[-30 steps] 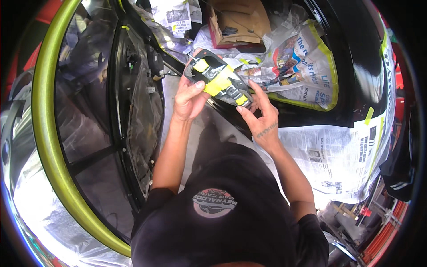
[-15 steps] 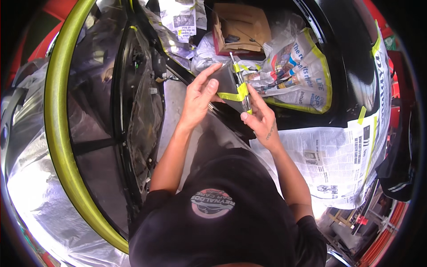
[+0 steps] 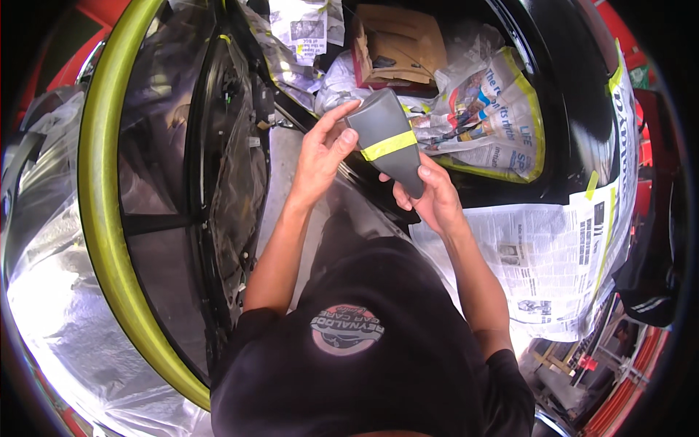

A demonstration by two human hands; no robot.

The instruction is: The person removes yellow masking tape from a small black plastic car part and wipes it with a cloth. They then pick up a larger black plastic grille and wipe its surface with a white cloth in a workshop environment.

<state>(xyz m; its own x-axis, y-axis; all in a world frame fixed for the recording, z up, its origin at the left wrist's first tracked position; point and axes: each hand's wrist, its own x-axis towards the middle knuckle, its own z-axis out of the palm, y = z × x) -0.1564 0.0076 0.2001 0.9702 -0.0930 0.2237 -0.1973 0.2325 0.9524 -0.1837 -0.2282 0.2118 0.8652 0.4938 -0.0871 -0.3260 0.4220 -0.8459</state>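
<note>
Between my hands is a dark grey, tapered plastic trim piece (image 3: 384,125) with a smooth face turned up. A band of yellow masking tape (image 3: 389,146) crosses its middle. My left hand (image 3: 324,156) grips the wide end along its left edge, thumb in front and fingers behind. At the narrow lower tip, my right hand (image 3: 435,195) pinches the piece, its thumb along the right edge and fingers partly hidden underneath. The back of the piece is out of sight.
An open cardboard box (image 3: 400,44) with small dark parts sits beyond my hands. Newspaper (image 3: 502,156) edged with yellow tape covers the car opening; more newspaper (image 3: 517,255) hangs at right. A car door (image 3: 233,160) with plastic film and a yellow-green-covered frame (image 3: 102,167) stands at left.
The trim piece has been turned over in my hands. Its narrow side with slim rod-like parts under tape faced me before; now the broad grey face shows.
</note>
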